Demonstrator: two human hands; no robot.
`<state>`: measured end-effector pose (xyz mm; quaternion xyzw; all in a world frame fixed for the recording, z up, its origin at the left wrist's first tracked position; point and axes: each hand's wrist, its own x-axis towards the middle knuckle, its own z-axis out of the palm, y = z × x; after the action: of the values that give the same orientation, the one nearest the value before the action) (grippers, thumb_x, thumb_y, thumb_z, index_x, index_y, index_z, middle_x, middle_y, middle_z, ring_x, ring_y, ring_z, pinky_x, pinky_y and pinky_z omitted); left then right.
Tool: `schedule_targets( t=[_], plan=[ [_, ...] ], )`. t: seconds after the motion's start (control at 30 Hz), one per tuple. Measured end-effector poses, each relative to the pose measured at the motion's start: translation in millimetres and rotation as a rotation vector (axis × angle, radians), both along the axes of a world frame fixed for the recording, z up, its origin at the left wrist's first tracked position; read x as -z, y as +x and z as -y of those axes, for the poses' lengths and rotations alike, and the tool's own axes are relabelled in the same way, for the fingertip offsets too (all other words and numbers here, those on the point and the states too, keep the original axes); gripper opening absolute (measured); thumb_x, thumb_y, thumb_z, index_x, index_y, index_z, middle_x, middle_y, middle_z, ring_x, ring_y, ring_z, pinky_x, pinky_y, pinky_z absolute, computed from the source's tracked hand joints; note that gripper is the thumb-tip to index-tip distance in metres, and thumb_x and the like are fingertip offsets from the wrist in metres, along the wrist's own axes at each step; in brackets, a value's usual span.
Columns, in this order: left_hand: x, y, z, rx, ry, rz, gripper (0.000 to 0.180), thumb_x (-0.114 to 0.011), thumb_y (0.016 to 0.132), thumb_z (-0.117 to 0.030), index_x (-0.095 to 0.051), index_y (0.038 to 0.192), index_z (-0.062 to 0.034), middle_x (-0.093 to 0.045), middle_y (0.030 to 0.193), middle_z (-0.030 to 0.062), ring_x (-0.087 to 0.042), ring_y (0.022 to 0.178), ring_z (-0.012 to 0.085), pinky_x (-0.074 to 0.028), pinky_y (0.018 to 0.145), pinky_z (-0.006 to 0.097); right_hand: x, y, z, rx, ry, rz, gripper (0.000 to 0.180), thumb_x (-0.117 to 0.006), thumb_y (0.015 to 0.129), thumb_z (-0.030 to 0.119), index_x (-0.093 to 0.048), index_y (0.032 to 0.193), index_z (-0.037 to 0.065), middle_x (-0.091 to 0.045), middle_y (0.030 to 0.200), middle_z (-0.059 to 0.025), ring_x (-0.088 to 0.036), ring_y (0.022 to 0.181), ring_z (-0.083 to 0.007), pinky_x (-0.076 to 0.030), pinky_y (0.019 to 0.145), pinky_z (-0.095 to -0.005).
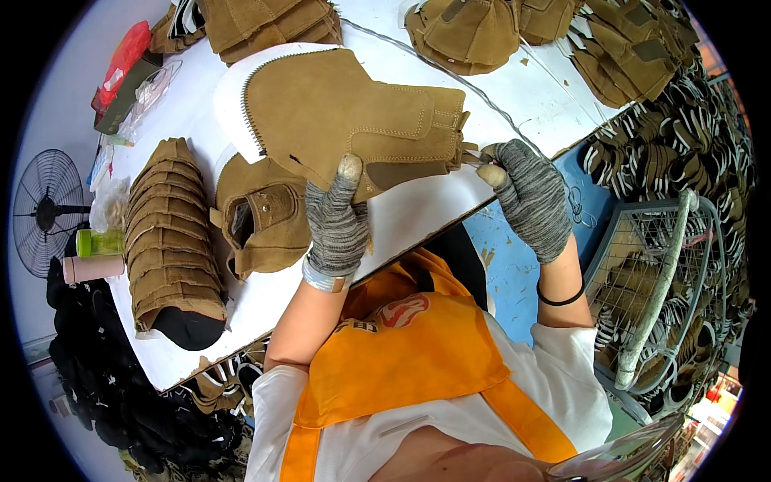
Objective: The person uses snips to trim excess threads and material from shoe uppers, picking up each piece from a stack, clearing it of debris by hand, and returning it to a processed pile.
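A tan suede boot upper (321,100) with a white lining and zigzag stitching on its curved edge lies flat above the white table. My left hand (337,221), in a grey knitted glove with bare fingertips, grips its lower edge, thumb on top. At the upper's right end, my right hand (530,193), gloved alike, is closed around a small metal tool (472,157), mostly hidden; its tip reaches the upper's edge. Just left of my left hand, another tan boot upper (269,213) rests on the table, its opening showing.
A nested row of tan uppers (173,233) lies on the white table (277,309) at left. More stacks (462,36) sit along the far side. A wire cart (658,281) with uppers stands to the right. A fan (48,213) and a pink cup (92,269) are at far left.
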<state>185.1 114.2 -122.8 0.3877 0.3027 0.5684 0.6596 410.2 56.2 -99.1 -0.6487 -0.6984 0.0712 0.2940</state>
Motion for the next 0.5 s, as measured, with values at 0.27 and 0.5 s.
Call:
schedule_targets(
  t=[0.27,0.5],
  plan=[
    [6.9,-0.8,-2.0,0.009,-0.041,0.063,0.048,-0.06,0.089,-0.026,-0.044,0.125,0.0005,-0.053,0.12,0.0095,-0.051,0.109,0.0189,-0.041,0.096,0.032,7.8,-7.5,-1.3,-0.019,0.057,-0.083,0.041,-0.054,0.088,0.042,-0.063,0.095,0.003,-0.06,0.081,-0.012,-0.061,0.073,-0.0268,-0.049,0.065,-0.0322],
    [-0.4,1.0,-1.1,0.043,-0.104,0.151,0.042,-0.055,0.092,-0.025,-0.046,0.124,0.0005,-0.054,0.119,0.0087,-0.051,0.109,0.0175,-0.041,0.096,0.031,5.8,-10.3,-0.8,-0.001,0.052,-0.026,0.046,-0.051,0.087,0.046,-0.065,0.093,0.003,-0.06,0.079,-0.0116,-0.06,0.074,-0.0277,-0.049,0.067,-0.0324]
  ],
)
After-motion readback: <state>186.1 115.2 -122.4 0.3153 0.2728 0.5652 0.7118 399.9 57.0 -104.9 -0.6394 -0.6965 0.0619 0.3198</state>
